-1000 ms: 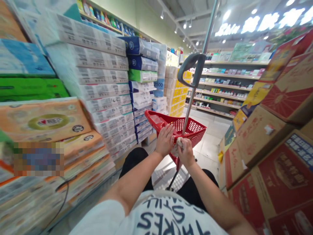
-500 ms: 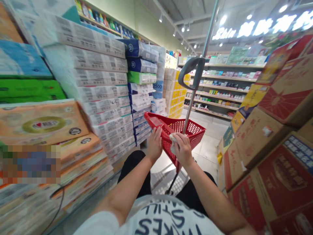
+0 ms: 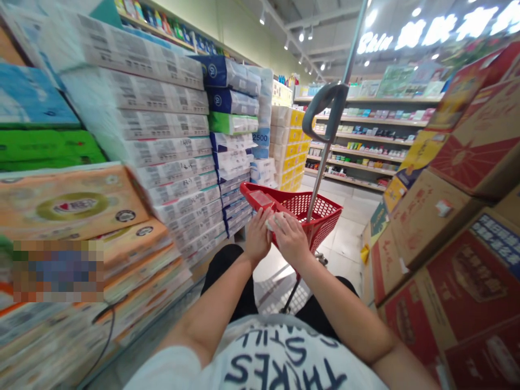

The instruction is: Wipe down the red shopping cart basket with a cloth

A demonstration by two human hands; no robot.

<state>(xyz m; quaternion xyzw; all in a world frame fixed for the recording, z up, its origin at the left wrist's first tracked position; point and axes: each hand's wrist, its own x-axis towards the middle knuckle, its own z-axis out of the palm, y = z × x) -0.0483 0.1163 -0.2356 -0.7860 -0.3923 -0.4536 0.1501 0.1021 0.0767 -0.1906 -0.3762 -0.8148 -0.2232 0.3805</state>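
A red plastic shopping basket (image 3: 325, 208) with perforated walls stands tilted on small wheels between my knees. My left hand (image 3: 258, 238) grips its near rim, fingers curled over the edge beside a clear-topped label panel (image 3: 262, 200). In my right hand (image 3: 291, 241) is a crumpled pale cloth (image 3: 273, 220), pressed to the same rim right against my left fingers. The fingers partly cover the cloth. A metal pole (image 3: 320, 173) with a grey loop handle (image 3: 325, 112) rises from the basket, untouched by either hand.
Tall stacks of wrapped tissue packs (image 3: 170, 124) line my left, with orange packs (image 3: 73, 200) nearer. Piled cardboard cartons (image 3: 455, 216) stand close on the right. White floor tiles (image 3: 345, 238) run between them towards shelves of small goods (image 3: 365, 132).
My right hand has moved left along the rim with the cloth and now meets my left hand. The left hand stays on the rim. The view has shifted slightly.
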